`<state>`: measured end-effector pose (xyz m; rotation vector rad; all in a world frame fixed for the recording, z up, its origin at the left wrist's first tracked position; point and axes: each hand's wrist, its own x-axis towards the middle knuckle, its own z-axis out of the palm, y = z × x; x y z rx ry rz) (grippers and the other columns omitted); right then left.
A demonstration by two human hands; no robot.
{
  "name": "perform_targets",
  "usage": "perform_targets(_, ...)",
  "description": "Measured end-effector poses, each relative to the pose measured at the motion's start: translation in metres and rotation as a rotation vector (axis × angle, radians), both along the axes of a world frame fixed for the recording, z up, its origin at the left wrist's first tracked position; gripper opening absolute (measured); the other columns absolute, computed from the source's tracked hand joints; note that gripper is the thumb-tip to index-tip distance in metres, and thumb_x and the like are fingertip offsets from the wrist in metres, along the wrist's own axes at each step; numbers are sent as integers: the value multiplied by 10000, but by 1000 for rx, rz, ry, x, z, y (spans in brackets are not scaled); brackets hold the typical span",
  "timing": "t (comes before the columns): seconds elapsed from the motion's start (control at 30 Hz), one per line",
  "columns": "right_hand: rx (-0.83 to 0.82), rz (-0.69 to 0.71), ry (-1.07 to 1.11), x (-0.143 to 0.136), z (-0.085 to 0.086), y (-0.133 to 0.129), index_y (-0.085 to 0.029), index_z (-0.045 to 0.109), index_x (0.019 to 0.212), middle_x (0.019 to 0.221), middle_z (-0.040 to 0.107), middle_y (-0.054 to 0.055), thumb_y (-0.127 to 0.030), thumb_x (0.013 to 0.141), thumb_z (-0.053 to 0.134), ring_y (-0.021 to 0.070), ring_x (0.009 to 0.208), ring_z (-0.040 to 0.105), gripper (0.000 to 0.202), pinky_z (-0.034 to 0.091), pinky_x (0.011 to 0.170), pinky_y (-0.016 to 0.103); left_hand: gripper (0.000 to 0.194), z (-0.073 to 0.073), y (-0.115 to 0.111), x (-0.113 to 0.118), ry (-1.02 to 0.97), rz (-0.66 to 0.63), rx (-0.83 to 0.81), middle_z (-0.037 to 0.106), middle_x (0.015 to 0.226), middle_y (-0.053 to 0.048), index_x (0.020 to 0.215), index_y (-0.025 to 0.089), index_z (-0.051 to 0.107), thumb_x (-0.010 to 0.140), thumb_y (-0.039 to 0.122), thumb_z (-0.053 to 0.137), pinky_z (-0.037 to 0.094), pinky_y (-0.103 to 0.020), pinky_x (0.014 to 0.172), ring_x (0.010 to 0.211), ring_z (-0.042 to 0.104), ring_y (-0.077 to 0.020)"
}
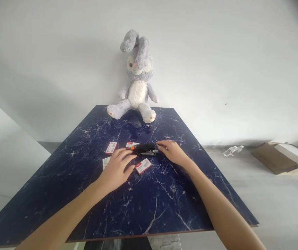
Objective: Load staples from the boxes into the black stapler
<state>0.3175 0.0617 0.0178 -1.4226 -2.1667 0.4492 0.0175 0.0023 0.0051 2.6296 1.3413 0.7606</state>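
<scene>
A black stapler-like tool (146, 148) with an orange part at its left end lies on the dark blue marbled table (143, 205). My left hand (117, 170) reaches over its left end, fingers apart. At the right end, my right hand (171, 151) has its fingertips closed on the tool. Just below the tool lies a red and white box (143, 166). Another such box (111, 148) sits at the left, and a third (132, 144) is behind the tool, partly hidden. A pale card or box (105, 162) shows beside my left hand, partly covered by it.
A grey plush rabbit (138, 92) sits at the table's far edge against the wall. On the floor at the right are a clear plastic bottle (232, 150) and a brown cardboard box (276, 158). The table's near edge runs below my forearms.
</scene>
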Motion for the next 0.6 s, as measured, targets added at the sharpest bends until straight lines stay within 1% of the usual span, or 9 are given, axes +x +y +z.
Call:
perform_targets(0.1,13,82,-58,-8,5,-5,-251,712,1107,1094,733,44,-301,949,547,215,1016,649,234,479,930,331,347,-2,0,0,-16,-6,2,572,1359,-70,1300,271,594,963,283,517,410,-575,1103,1332,415,-312)
perform_targets(0.23,19,118,-111,-11,8,-8,-243,721,1025,1008,739,41,-293,952,544,209,961,644,198,464,879,302,336,-1,0,1,-7,-3,-9,571,1357,-64,1292,269,598,967,283,511,409,-562,1106,1332,415,-306)
perform_targets(0.4,-3,69,-130,-9,7,-8,-267,703,1015,949,738,19,-318,940,570,187,860,653,161,446,751,254,335,1,-1,1,17,-8,-19,569,1357,-66,1293,265,594,969,292,508,417,-563,1095,1329,414,-310)
perform_targets(0.6,-51,2,-105,-7,4,-8,-293,722,970,939,755,2,-339,908,615,190,864,676,132,455,752,255,332,0,0,1,7,-22,-2,582,1336,-77,1285,268,602,966,285,511,429,-565,1077,1306,439,-316)
